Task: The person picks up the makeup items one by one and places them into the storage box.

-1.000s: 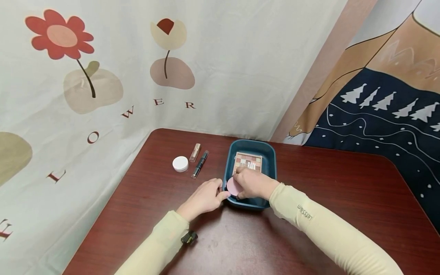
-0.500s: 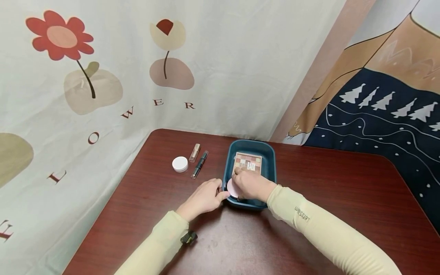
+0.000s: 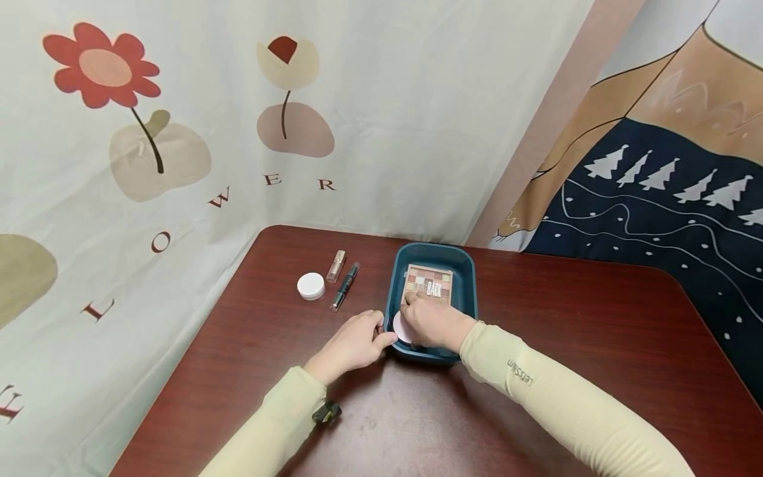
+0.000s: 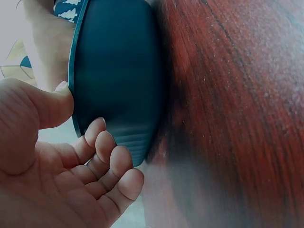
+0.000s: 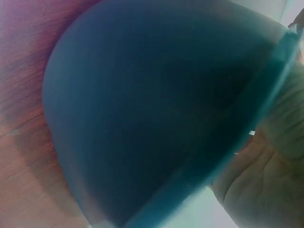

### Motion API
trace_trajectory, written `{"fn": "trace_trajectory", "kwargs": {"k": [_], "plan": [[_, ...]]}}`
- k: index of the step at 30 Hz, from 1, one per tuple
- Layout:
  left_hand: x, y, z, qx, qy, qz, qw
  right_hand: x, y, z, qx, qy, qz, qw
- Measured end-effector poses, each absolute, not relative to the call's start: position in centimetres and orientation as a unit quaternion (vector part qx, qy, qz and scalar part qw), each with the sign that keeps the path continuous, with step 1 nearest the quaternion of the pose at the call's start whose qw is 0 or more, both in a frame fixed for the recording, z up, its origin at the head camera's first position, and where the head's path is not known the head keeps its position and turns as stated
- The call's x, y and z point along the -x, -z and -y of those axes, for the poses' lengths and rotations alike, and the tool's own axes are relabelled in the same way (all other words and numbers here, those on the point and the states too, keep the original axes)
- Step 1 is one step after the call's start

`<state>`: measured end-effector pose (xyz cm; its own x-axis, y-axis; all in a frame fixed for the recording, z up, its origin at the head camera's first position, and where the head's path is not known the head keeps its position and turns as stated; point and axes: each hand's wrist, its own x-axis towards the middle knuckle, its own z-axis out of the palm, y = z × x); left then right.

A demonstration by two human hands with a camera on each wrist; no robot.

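Inside the blue tub [image 3: 469, 291], my right hand [image 3: 432, 321] grips a round pink compact [image 3: 402, 327] at the front left corner and covers its right side. Just behind that hand lies an eyeshadow palette [image 3: 428, 277], face up, with pale lettering; its near part is hidden. My left hand [image 3: 354, 341] holds the tub's front left corner from outside. In the left wrist view its thumb [image 4: 56, 105] is at the rim and its curled fingers [image 4: 121, 159] meet the outer wall. The right wrist view mostly shows the tub's outer wall [image 5: 142, 104], with the palm beyond its rim.
Left of the tub, a white round jar [image 3: 311, 286], a gold lipstick with a clear cap [image 3: 336, 266] and a dark double-ended makeup stick [image 3: 345, 287] lie on the reddish wooden table [image 3: 566, 318]. A printed white curtain [image 3: 381, 132] hangs behind the table.
My right hand has shifted slightly left in the tub with the compact, showing a bit more of the palette. My left hand stays at the corner, and the head view has turned very slightly.
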<state>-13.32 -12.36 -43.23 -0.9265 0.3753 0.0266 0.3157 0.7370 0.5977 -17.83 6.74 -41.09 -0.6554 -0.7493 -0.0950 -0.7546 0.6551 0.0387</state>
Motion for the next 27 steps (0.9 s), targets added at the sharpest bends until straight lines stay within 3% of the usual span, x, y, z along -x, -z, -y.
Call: {"fn": "trace_trajectory", "kwargs": {"k": [15,27], "plan": [[13.3,43.2,12.4,-0.182,-0.304,-0.933,0.057,18.1,40.0,-7.3,0.38,-0.002,-0.92,0.102],[13.3,43.0,12.3,-0.173,-0.303,-0.935,0.067,18.3,38.5,-8.8,0.362,0.03,-0.925,0.106]]}}
